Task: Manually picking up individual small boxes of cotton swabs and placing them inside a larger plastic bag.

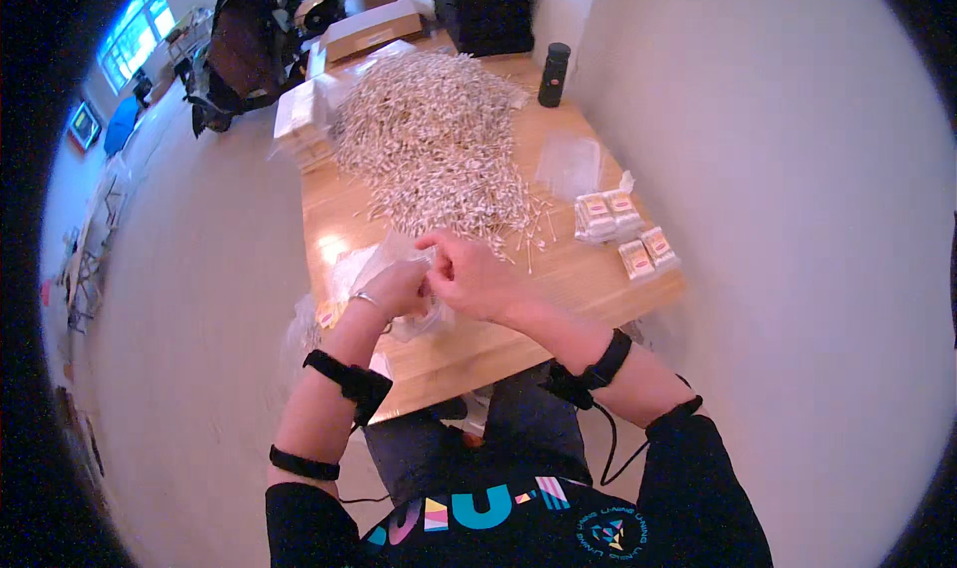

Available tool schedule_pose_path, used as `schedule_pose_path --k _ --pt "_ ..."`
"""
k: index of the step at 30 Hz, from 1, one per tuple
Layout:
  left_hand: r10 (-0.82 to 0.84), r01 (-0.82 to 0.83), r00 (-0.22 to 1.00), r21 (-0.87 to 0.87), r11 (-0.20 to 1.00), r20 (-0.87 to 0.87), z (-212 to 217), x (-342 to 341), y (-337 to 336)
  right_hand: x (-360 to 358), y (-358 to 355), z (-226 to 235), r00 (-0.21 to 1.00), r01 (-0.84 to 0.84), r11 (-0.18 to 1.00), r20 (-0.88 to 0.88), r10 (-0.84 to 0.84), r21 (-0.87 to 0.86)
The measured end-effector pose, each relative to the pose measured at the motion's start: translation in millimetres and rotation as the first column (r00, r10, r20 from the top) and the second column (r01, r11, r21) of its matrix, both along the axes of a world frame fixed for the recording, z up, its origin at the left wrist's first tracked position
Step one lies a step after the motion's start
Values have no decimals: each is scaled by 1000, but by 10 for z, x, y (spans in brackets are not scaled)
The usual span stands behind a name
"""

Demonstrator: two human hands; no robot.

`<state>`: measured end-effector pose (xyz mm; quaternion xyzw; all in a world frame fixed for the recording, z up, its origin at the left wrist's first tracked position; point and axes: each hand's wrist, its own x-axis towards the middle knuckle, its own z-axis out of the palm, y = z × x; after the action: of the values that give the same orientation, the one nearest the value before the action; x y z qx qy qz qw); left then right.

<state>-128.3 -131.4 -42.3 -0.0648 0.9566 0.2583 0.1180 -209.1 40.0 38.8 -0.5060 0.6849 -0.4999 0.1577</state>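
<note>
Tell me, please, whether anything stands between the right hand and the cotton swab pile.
Nothing visible does: the right hand is near the cotton swab pile, and the clear plastic film is to the hand's left.

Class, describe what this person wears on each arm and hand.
Each arm has a black sleeve, two black straps and a boxy black device; a black cable hangs by the right one. A thin pale bracelet circles the left wrist; left hand and right hand are gloveless.

Two hands point(469, 277), one bottle point(553, 76), apparently four-plus packs point(636, 260)
</note>
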Motion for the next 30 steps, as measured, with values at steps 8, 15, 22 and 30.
schedule_pose_path --k 8,15,22,30 --pt "77 -73 996 78 994 -44 48 -19 -55 -1293 304 -457 868 496 862 -22 -497 104" --pt "29 -7 991 -164 986 131 465 -89 117 -2161 997 -1084 448 894 290 -668 -595 341" --pt "63 -27 989 -248 968 137 502 -106 136 -2197 975 -1167 570 811 331 -524 -632 482" --pt "84 -72 990 -107 992 112 673 -82 242 -2722 1294 -1393 572 805 332 -493 -655 492"
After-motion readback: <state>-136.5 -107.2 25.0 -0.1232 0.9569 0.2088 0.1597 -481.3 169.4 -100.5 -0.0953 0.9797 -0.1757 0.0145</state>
